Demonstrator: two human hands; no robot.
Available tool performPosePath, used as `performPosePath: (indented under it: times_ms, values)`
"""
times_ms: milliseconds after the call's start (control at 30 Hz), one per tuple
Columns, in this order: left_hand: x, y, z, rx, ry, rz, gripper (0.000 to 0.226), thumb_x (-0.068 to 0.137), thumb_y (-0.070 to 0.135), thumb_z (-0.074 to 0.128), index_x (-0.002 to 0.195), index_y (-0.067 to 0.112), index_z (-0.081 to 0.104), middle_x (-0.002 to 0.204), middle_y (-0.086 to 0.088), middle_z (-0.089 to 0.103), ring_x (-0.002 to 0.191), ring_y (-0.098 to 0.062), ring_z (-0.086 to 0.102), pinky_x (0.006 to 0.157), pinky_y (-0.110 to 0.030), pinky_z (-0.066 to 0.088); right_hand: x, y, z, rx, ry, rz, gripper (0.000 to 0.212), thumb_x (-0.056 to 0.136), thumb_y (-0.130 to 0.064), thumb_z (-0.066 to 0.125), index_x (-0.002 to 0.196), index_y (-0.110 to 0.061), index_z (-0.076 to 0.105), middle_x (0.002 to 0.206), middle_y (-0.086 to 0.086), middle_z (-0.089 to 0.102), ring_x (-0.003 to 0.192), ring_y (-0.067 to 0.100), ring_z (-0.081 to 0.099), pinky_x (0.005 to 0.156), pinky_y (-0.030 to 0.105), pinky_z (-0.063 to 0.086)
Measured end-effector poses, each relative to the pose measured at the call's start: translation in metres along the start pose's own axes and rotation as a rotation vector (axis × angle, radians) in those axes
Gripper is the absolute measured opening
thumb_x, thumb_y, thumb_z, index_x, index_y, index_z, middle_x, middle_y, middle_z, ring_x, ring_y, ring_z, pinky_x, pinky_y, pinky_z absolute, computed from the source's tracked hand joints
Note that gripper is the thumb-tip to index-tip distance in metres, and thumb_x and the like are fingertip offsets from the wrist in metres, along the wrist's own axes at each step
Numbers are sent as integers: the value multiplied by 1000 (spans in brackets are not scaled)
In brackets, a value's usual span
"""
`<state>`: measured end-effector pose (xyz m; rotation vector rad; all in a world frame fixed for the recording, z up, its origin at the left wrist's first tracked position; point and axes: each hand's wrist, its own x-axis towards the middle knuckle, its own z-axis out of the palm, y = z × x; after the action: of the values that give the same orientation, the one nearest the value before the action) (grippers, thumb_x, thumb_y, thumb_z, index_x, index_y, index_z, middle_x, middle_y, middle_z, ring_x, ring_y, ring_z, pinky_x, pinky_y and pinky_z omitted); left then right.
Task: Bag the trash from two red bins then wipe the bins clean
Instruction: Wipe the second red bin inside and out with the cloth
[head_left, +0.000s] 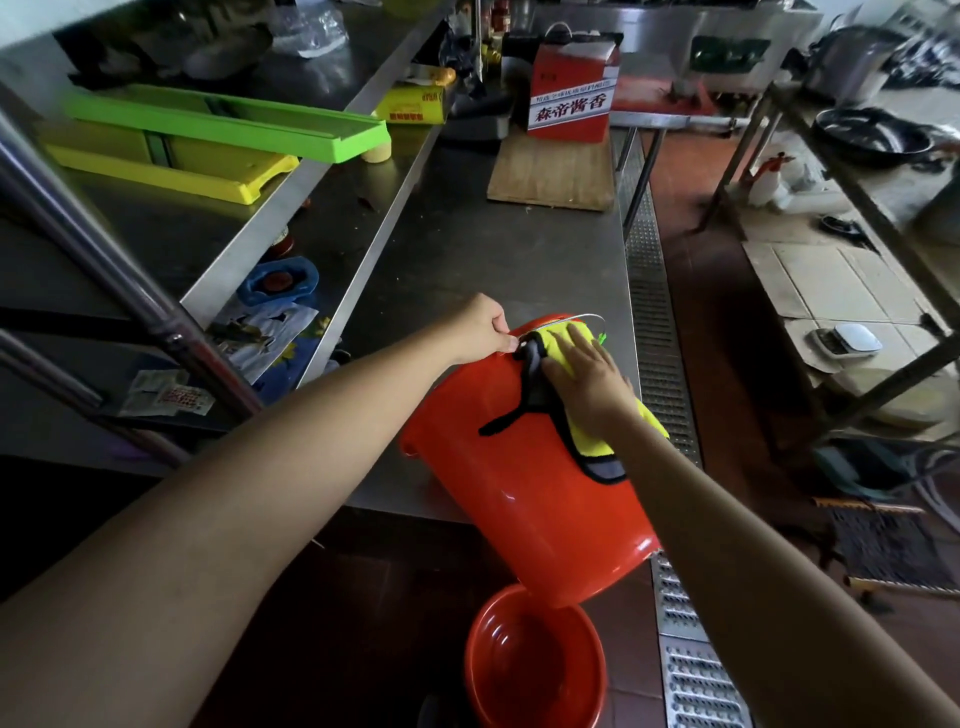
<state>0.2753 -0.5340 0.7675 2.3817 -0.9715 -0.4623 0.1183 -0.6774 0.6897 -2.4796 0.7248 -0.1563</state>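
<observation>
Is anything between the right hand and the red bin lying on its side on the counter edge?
Only the yellow cloth: the right hand presses it flat against the wall of the tipped red bin, as wiping needs. The left hand pinches the bin's wire handle near the rim. Nothing else visible intervenes.

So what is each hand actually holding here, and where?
The left hand pinches the red bin at its rim, by the wire handle. The right hand grips nothing: it presses a yellow cloth flat on the bin's side.

Red bin (530, 488), tipped on table (467, 249) edge; yellow black-edged cloth (597, 441) draped across. Second red bin (535, 670), upright on floor below.
</observation>
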Motion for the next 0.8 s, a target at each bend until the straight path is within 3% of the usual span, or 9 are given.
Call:
performPosePath:
  times_ms: [133, 233, 333, 433, 500, 600, 667, 800]
  values:
    - [1, -1, 2, -30, -1, -22, 22, 77, 34, 80, 75, 15, 70, 77, 0, 71, 74, -12, 65, 62, -24, 46, 15, 3, -8, 130, 10, 115, 59, 99, -59, 41, 152, -34, 38, 165, -7, 25, 149, 24, 27, 114, 60, 28]
    - [2, 0, 5, -38, 16, -30, 23, 78, 33, 80, 78, 12, 70, 80, -2, 71, 73, -13, 63, 56, -20, 40, -22, -10, 8, -42, 79, 54, 58, 98, -64, 36, 151, -41, 34, 166, -11, 20, 153, 22, 17, 114, 60, 27]
    - [3, -1, 6, -34, 23, -42, 25, 77, 33, 81, 78, 11, 70, 79, -3, 70, 70, -13, 60, 54, -19, 37, -79, -38, 49, -324, 171, -124, 56, 99, -61, 35, 153, -44, 28, 167, -7, 13, 154, 32, 9, 114, 59, 20]
    - [2, -2, 5, -27, 30, -45, 27, 77, 35, 81, 77, 11, 69, 78, -3, 71, 69, -14, 61, 57, -21, 40, -114, -60, 95, -570, 63, -425, 61, 100, -43, 46, 157, -38, 25, 169, 2, -3, 152, 42, -8, 117, 66, 4]
    - [1, -1, 6, 6, 10, -26, 26, 80, 37, 78, 77, 13, 68, 79, -2, 70, 74, -14, 64, 60, -22, 43, -118, -61, 102, -608, 17, -480, 68, 98, -39, 55, 158, -37, 23, 168, 2, -12, 152, 38, -15, 118, 66, 2]
    - [1, 0, 6, -8, 9, -18, 26, 81, 34, 78, 79, 11, 68, 81, -4, 70, 72, -13, 61, 57, -21, 40, -98, -39, 68, -482, 77, -461, 60, 99, -55, 48, 154, -47, 25, 169, -5, 4, 155, 31, 4, 119, 58, 18]
    - [2, -1, 8, -15, 16, -19, 25, 80, 33, 79, 80, 10, 68, 81, -4, 70, 68, -11, 58, 55, -20, 37, -74, -8, 32, -328, 63, -312, 55, 99, -64, 35, 152, -52, 25, 167, -11, 13, 154, 25, 12, 117, 48, 22]
    - [2, -1, 9, -32, 4, -34, 21, 84, 34, 75, 84, 14, 67, 84, 0, 67, 76, -10, 60, 56, -23, 39, -34, 44, -22, 167, -34, 89, 56, 101, -52, 47, 153, -32, 38, 163, -2, 29, 148, 24, 31, 116, 35, 27]
